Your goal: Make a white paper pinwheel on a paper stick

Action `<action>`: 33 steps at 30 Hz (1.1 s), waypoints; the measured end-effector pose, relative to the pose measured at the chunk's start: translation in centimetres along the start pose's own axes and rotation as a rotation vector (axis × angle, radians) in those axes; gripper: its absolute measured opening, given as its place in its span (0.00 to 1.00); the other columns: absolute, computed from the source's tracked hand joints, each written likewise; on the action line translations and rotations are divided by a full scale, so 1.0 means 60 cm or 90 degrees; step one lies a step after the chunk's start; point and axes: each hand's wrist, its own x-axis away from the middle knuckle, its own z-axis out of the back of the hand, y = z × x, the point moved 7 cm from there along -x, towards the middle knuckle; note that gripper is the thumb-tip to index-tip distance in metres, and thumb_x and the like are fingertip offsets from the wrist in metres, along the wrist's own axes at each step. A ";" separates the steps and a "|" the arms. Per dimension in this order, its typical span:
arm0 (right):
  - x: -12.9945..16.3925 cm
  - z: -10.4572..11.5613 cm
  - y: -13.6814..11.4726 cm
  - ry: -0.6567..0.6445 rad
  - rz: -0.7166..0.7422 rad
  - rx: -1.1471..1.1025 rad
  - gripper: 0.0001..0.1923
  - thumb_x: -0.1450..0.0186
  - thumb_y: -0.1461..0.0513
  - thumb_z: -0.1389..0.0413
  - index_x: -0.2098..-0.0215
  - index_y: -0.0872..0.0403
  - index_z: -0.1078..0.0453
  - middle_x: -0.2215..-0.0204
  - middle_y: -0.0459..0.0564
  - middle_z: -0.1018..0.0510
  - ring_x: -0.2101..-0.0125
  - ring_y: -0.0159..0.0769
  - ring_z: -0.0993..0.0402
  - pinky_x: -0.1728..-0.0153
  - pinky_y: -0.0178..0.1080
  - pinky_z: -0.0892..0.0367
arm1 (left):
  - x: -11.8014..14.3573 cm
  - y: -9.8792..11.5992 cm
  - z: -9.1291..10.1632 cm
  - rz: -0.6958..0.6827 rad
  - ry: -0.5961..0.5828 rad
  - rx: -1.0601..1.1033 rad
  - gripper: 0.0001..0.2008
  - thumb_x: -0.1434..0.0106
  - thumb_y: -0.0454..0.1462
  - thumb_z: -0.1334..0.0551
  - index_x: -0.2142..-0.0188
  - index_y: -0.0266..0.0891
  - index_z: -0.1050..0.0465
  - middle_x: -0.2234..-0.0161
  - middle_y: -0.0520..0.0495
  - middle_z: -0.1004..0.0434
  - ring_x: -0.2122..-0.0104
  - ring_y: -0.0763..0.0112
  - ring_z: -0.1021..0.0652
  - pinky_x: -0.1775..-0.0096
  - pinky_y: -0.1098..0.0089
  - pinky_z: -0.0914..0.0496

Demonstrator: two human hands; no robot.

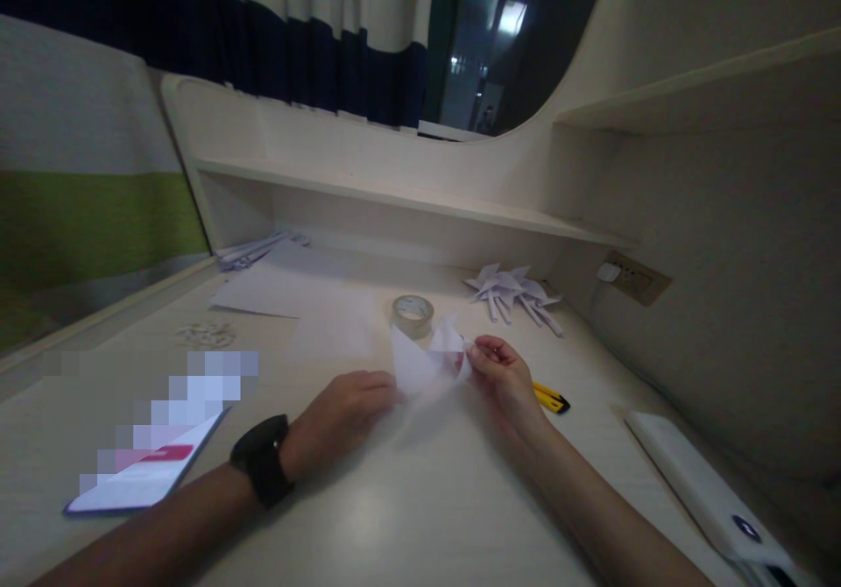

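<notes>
Both of my hands are pinched on one folded piece of white paper (427, 361), which sits just above the bench (407, 517) near the middle of my view. My left hand (342, 412) grips its lower edge from seven o'clock, fingers curled under, a black watch (261, 460) on that wrist. My right hand (503, 377) clamps the paper's right corner from four o'clock, thumb and fingertips closed on it. The two hands are close but not touching each other.

At twelve o'clock of the paper, just behind it, a roll of clear tape (413, 314) lies flat. At two o'clock, further back, lies a heap of folded paper shapes (512, 293). A yellow cutter (550, 398) lies just beside my right hand at three o'clock. A phone (148, 469) with a lit screen lies at eight o'clock, well apart. Flat sheets (276, 293) lie at ten o'clock, and a white device (706, 491) rests at four o'clock near the bench edge
</notes>
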 end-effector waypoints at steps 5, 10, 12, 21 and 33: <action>-0.004 -0.003 0.008 -0.024 -0.037 -0.011 0.17 0.57 0.65 0.30 0.70 0.53 0.28 0.76 0.43 0.23 0.76 0.32 0.25 0.72 0.34 0.27 | 0.000 0.026 0.018 -0.066 0.040 -0.077 0.13 0.36 0.29 0.47 0.56 0.40 0.28 0.62 0.44 0.23 0.65 0.65 0.26 0.63 0.66 0.34; -0.006 -0.007 0.011 -0.049 -0.061 -0.018 0.15 0.57 0.65 0.30 0.72 0.55 0.28 0.78 0.42 0.24 0.77 0.30 0.26 0.72 0.34 0.28 | 0.000 0.036 0.026 -0.132 0.023 -0.098 0.18 0.34 0.28 0.50 0.48 0.42 0.33 0.56 0.43 0.24 0.60 0.66 0.26 0.58 0.64 0.35; -0.006 -0.008 0.012 -0.062 -0.060 -0.002 0.16 0.57 0.64 0.30 0.72 0.55 0.28 0.78 0.43 0.24 0.78 0.31 0.26 0.72 0.34 0.28 | 0.000 0.036 0.023 -0.125 0.013 -0.135 0.15 0.34 0.30 0.49 0.51 0.42 0.30 0.61 0.44 0.23 0.64 0.67 0.26 0.62 0.65 0.35; 0.003 -0.021 0.015 -0.117 -0.025 0.114 0.19 0.57 0.60 0.30 0.70 0.55 0.30 0.77 0.43 0.24 0.76 0.37 0.23 0.73 0.37 0.29 | 0.005 -0.003 -0.003 -0.008 -0.013 -0.146 0.11 0.35 0.38 0.45 0.69 0.39 0.25 0.73 0.49 0.32 0.74 0.73 0.31 0.73 0.73 0.41; -0.002 -0.020 0.023 -0.154 -0.004 0.106 0.15 0.53 0.61 0.32 0.68 0.53 0.28 0.77 0.40 0.28 0.81 0.26 0.33 0.80 0.31 0.36 | 0.006 -0.054 -0.014 0.085 -0.109 0.160 0.11 0.34 0.39 0.44 0.57 0.40 0.25 0.64 0.46 0.21 0.68 0.70 0.22 0.64 0.73 0.31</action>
